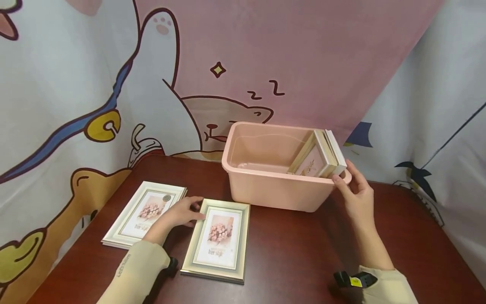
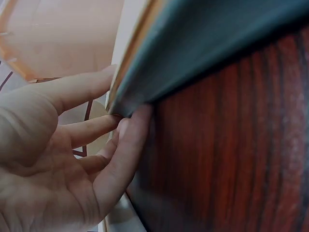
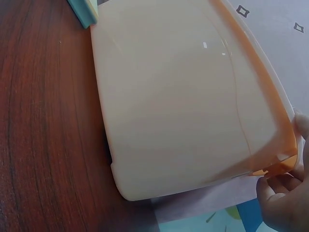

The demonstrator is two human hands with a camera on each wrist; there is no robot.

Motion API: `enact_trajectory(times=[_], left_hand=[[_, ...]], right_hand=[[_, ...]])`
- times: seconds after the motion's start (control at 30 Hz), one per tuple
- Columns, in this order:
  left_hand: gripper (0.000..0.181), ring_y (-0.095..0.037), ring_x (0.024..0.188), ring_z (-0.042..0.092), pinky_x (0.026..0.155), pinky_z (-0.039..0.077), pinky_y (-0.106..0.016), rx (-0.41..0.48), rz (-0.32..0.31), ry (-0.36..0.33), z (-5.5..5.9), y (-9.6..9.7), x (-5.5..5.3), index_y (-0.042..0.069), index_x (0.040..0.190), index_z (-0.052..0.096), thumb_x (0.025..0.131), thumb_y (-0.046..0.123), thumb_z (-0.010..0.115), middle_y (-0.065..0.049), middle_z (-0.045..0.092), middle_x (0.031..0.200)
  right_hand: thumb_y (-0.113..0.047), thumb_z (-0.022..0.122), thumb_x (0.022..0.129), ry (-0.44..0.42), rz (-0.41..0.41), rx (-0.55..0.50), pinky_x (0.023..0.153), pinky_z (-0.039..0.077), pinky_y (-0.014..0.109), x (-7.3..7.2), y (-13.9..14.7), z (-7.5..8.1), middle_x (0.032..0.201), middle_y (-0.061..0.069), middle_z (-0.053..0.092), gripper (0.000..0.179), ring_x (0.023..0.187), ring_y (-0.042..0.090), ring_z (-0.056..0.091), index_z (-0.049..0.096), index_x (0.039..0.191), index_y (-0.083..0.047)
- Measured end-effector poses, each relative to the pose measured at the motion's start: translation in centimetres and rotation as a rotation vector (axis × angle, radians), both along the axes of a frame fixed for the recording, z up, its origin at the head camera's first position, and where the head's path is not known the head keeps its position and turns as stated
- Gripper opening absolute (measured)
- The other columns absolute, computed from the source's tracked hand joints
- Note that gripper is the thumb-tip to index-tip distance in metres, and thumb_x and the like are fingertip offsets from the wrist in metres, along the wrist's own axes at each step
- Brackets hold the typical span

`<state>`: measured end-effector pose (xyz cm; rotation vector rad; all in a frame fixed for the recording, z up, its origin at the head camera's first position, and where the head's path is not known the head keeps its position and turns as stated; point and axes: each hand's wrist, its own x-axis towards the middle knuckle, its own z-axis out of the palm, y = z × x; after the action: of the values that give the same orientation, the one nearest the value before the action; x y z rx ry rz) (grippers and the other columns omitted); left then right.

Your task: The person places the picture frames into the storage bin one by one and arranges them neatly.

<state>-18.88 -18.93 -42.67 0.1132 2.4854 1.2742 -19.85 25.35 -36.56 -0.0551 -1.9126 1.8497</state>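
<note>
A gold-edged picture frame [image 1: 218,238] with a pink flower print lies flat on the table. My left hand [image 1: 180,213] pinches its upper left edge; in the left wrist view the thumb is on the frame's edge [image 2: 137,53] and the other fingers are curled by its lower side. My right hand [image 1: 358,198] grips the right-hand rim of a pink plastic bin [image 1: 273,188], and in the right wrist view its fingers bend around the rim's corner. Several picture frames [image 1: 322,154] lean together inside the bin's right end.
Left of the held frame lies a stack of white picture frames [image 1: 130,221], partly behind my left forearm. Everything stands on a dark red wooden table [image 1: 288,257]. A cartoon-printed curtain [image 1: 311,63] hangs right behind the bin.
</note>
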Motion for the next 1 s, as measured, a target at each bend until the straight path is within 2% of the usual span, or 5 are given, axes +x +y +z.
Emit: enact_trajectory(times=[0.3, 0.5, 0.63, 0.8, 1.0], left_hand=[[0.064, -0.03, 0.1, 0.061, 0.066, 0.063, -0.036, -0.038, 0.02, 0.059, 0.0, 0.7, 0.0, -0.001, 0.144, 0.046, 0.087, 0.006, 0.073, -0.025, 0.047, 0.13], [0.063, -0.022, 0.087, 0.065, 0.065, 0.061, -0.036, -0.012, 0.005, 0.081, 0.7, 1.0, 0.2, 0.007, 0.142, 0.046, 0.085, 0.007, 0.072, -0.021, 0.057, 0.121], [0.064, -0.018, 0.079, 0.066, 0.063, 0.06, -0.034, 0.007, -0.007, 0.124, 1.5, 1.2, 0.8, 0.009, 0.142, 0.045, 0.085, 0.006, 0.073, -0.019, 0.06, 0.113], [0.062, -0.021, 0.087, 0.067, 0.062, 0.058, -0.031, 0.019, -0.008, 0.218, 2.9, 1.5, 1.8, 0.006, 0.139, 0.045, 0.084, 0.006, 0.073, -0.019, 0.06, 0.116], [0.049, -0.024, 0.097, 0.068, 0.078, 0.059, -0.035, -0.046, 0.047, 0.325, 4.6, 2.3, 3.2, 0.006, 0.131, 0.054, 0.086, 0.009, 0.074, -0.013, 0.067, 0.116]], right_hand=[[-0.003, 0.071, 0.089, -0.013, 0.012, -0.015, 0.079, 0.052, 0.005, 0.1, 0.0, 0.3, 0.131, -0.004, 0.064, 0.057, 0.104, -0.003, 0.063, 0.055, 0.144, -0.012], [-0.004, 0.071, 0.089, -0.005, 0.01, 0.0, 0.08, 0.052, 0.005, 0.1, -0.1, 0.4, 0.125, -0.008, 0.066, 0.057, 0.104, -0.002, 0.063, 0.055, 0.143, -0.012], [-0.007, 0.072, 0.09, -0.029, -0.007, 0.057, 0.082, 0.05, 0.004, 0.2, -0.1, 0.6, 0.134, -0.004, 0.063, 0.057, 0.107, -0.004, 0.061, 0.055, 0.144, -0.014], [-0.01, 0.072, 0.09, -0.061, -0.018, 0.09, 0.083, 0.048, 0.003, 0.3, 0.0, 0.6, 0.142, 0.001, 0.059, 0.058, 0.11, -0.005, 0.059, 0.054, 0.145, -0.016], [-0.009, 0.072, 0.09, -0.064, -0.023, 0.082, 0.083, 0.048, 0.003, 0.3, 0.0, 0.3, 0.137, -0.003, 0.062, 0.057, 0.108, -0.005, 0.059, 0.054, 0.144, -0.016]])
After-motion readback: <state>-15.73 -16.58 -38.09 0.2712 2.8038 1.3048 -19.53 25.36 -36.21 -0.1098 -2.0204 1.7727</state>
